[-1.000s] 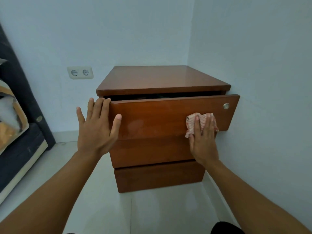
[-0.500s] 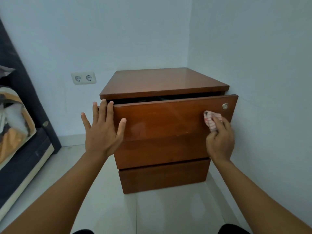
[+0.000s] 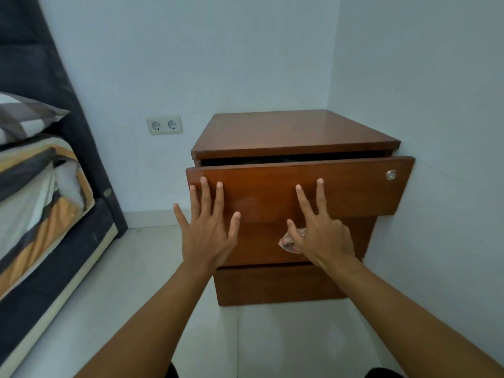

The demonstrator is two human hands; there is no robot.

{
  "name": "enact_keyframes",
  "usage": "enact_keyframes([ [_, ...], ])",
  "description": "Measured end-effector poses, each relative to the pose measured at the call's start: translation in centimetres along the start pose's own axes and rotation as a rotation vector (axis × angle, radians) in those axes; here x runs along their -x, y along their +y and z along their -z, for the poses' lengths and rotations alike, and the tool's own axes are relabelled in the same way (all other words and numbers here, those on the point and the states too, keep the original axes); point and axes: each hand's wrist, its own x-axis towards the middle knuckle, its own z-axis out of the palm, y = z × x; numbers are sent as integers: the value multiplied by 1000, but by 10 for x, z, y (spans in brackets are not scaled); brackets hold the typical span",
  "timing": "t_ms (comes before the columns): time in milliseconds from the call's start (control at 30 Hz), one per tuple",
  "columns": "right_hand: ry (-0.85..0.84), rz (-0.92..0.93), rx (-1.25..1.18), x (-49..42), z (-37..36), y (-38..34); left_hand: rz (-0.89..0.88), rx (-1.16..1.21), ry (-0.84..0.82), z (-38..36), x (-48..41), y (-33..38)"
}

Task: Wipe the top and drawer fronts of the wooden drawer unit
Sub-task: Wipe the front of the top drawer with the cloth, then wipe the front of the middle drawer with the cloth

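Observation:
The wooden drawer unit (image 3: 294, 132) stands in the room's corner, its top bare and glossy. Its top drawer (image 3: 349, 186) is pulled out a little, with a round metal lock near its right end. My left hand (image 3: 207, 227) lies flat with spread fingers on the left part of that drawer front. My right hand (image 3: 319, 230) reaches to the middle of the front with two fingers stretched up. A small crumpled pink patterned cloth (image 3: 289, 241) is tucked under its palm and curled fingers. Two lower drawer fronts (image 3: 272, 285) sit shut beneath.
A bed (image 3: 41, 214) with a dark frame, striped bedding and a pillow runs along the left. A double wall socket (image 3: 164, 125) sits on the back wall left of the unit. The right wall touches the unit's side. Pale tiled floor (image 3: 136, 282) lies in front.
My right hand has moved left from near the lock to the drawer's middle, bunching the cloth under the palm. My left hand has moved from the drawer's left edge onto its front.

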Motion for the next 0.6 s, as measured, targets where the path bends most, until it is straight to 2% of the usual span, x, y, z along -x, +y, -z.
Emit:
enact_keyframes([
  [200, 12, 23, 2, -4, -5, -2, 4, -24, 0, -6, -8, -10],
  [367, -56, 0, 0, -13, -1, -1, 3, -35, -31, -6, -17, -10],
  [600, -143, -39, 8, -48, 2, 0, 21, -38, -157, -1, -51, -12],
])
